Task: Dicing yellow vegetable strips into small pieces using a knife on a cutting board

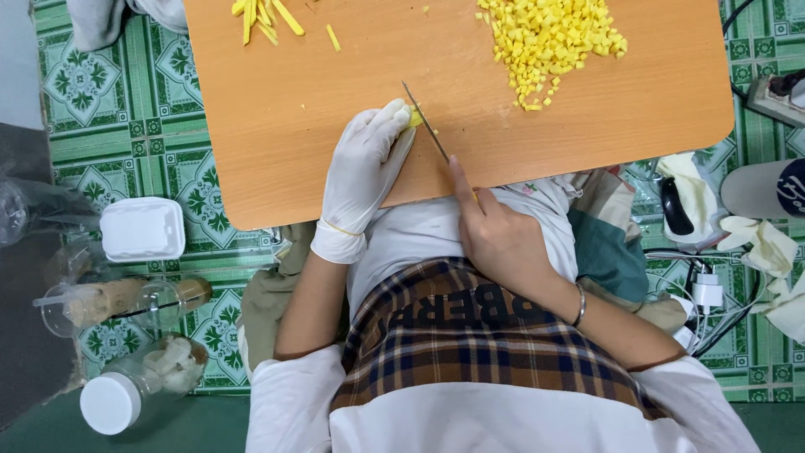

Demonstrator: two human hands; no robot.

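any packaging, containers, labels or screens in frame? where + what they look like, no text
White foam box: floor left of the table, rounded square, lid shut.
Clear plastic cup: lying below the box, brownish contents.
Clear jar: lying bottom left, white lid, pale pieces inside.
No screens or signs visible.

You are sitting over green patterned floor tiles [126, 126]; to your left, 1 white foam box [142, 228] is lying just above 2 clear plastic cups [126, 302] and a white-lidded jar [138, 382], while chargers and cables [708, 298] are trailing at your right
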